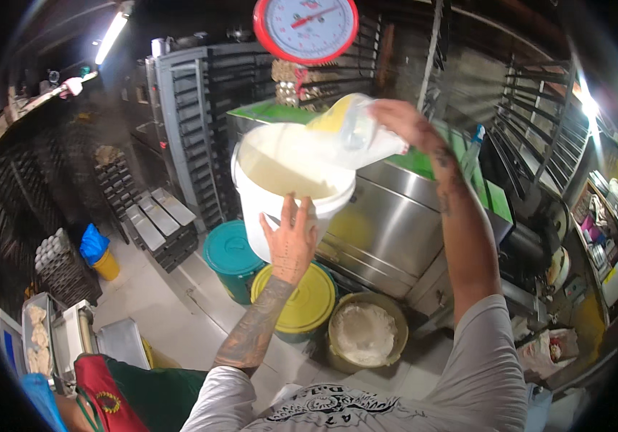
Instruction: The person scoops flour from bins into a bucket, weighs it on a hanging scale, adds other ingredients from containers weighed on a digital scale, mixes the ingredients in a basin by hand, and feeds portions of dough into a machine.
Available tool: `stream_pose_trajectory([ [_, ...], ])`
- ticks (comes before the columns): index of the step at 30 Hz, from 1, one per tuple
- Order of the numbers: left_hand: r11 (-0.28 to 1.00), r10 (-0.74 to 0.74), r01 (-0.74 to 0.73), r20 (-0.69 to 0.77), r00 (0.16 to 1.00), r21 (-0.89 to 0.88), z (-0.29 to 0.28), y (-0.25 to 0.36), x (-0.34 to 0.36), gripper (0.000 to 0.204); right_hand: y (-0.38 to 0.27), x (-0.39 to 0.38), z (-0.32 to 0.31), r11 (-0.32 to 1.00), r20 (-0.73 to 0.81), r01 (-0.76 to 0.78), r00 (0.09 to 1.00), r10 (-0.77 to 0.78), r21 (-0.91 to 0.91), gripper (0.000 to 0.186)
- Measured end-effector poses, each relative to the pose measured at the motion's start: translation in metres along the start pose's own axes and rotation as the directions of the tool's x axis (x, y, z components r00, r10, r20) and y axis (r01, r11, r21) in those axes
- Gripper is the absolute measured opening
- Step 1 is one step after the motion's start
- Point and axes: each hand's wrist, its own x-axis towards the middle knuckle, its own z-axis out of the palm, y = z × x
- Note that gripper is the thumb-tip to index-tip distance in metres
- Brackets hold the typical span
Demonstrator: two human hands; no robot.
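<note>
A white bucket point(257, 223) is raised in front of me below a red-rimmed dial scale point(307, 27); what bears it is not clear. My left hand point(293, 241) lies against its near outer wall, fingers spread. Pale material shows on the inside of the bucket. Over the right rim, my right hand point(404, 122) grips a white and yellow plastic container point(356, 133), tipped toward the bucket's mouth. Motion blurs that container, so its exact kind is unclear. Below the bucket, on the floor, are a green lidded tub point(233, 248) and a yellow lid point(296, 302) on another tub.
An open tub of white powder point(364, 335) stands near my feet. Behind the bucket is a steel cabinet point(388, 216) with a green top. Racks point(186, 129) line the back. A co-worker's green and red clothing point(143, 392) shows at lower left, near a dough tray point(39, 335).
</note>
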Motion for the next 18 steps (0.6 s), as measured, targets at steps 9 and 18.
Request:
stream_pose_trajectory([
  [9, 0.882, -0.027, 0.193, 0.364, 0.931, -0.429, 0.091, -0.079, -0.154, 0.043, 0.268, -0.284, 0.072, 0.325, -0.108, -0.089, 0.834, 0.541, 0.942, 0.051],
  [18, 0.659, -0.338, 0.751, 0.907, 0.251, 0.038, 0.044, -0.055, -0.313, 0.030, 0.424, -0.445, 0.316, 0.490, 0.337, -0.738, 0.364, 0.868, -0.464, 0.048],
])
